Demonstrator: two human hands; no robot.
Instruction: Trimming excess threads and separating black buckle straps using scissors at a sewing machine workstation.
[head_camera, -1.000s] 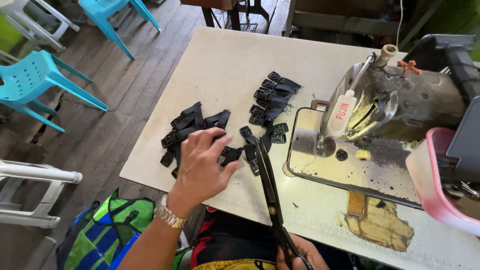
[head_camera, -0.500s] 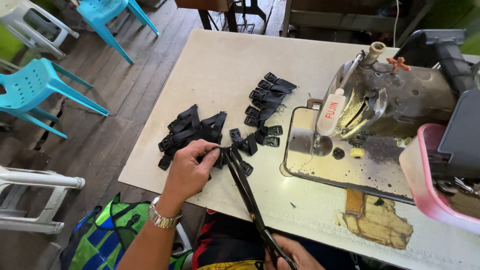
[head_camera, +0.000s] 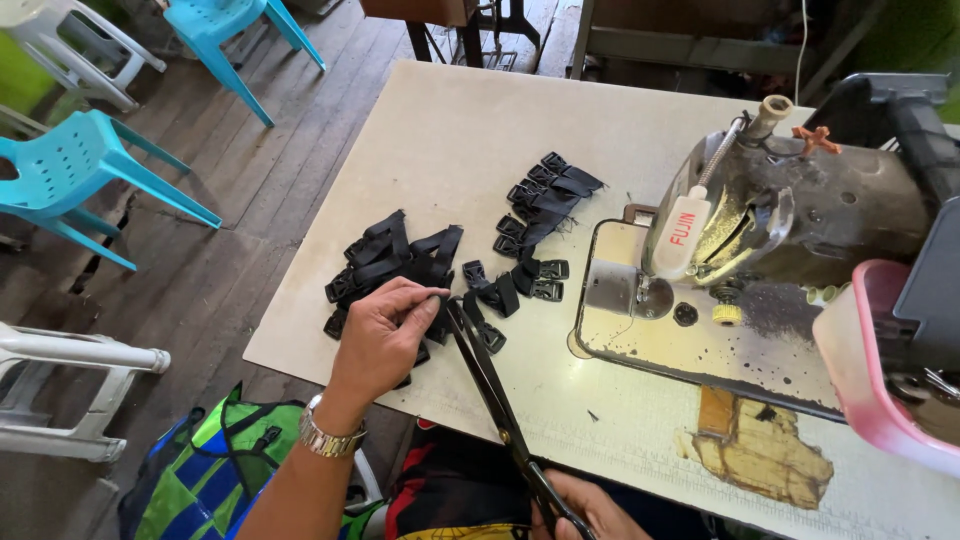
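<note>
Left hand: the left hand (head_camera: 385, 335) is curled over the near edge of the black strap-and-buckle pile (head_camera: 395, 265), fingertips pinched shut on one strap piece (head_camera: 440, 300), apparently to hold it taut at the blade tips.
Right hand: the right hand (head_camera: 590, 510) sits at the bottom edge of view, closed around the handles of the long scissors (head_camera: 495, 395) (mostly cut off by the frame).
Scissors: blades nearly together, tips touching or just beside the pinched strap; angled up-left across the table (head_camera: 450, 130).
Second group: more black strap pieces (head_camera: 540, 205) lie apart, nearer the sewing machine (head_camera: 790, 220), seemingly kept separate from the near pile.
Surroundings: pink tub (head_camera: 865, 370) at right; turquoise chairs (head_camera: 90, 165) on the wooden floor; wristwatch (head_camera: 325, 435) on the left wrist.
</note>
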